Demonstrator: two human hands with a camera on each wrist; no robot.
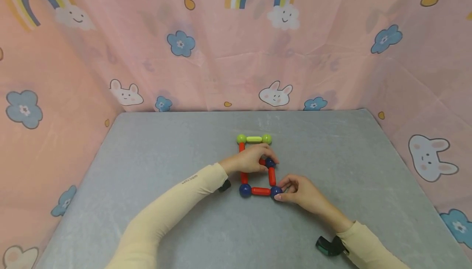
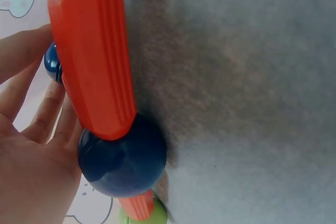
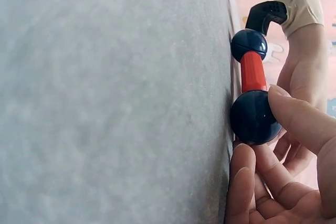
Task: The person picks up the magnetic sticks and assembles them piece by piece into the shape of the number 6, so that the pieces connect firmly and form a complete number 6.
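Observation:
A flat figure of magnetic rods and balls lies on the table. Its near side is a red rod [image 1: 261, 191] between a left blue ball [image 1: 245, 190] and a right blue ball [image 1: 275, 192]. My right hand [image 1: 304, 195] pinches that right ball, thumb on it in the right wrist view. Another red rod [image 1: 272, 176] runs back to a farther blue ball [image 1: 270, 162], which my left hand [image 1: 252, 158] grips with thumb and fingers. The left hand partly hides a short red rod beside this ball and the red left side. At the back, a green rod [image 1: 254, 139] joins two green balls [image 1: 266, 139].
The grey table [image 1: 177, 137] runs back to a pink patterned cloth [image 1: 214, 68], which also hangs on both sides. A black wrist camera [image 1: 330, 246] sits under the right sleeve; another [image 1: 224, 185] shows under the left cuff, close to the near left ball.

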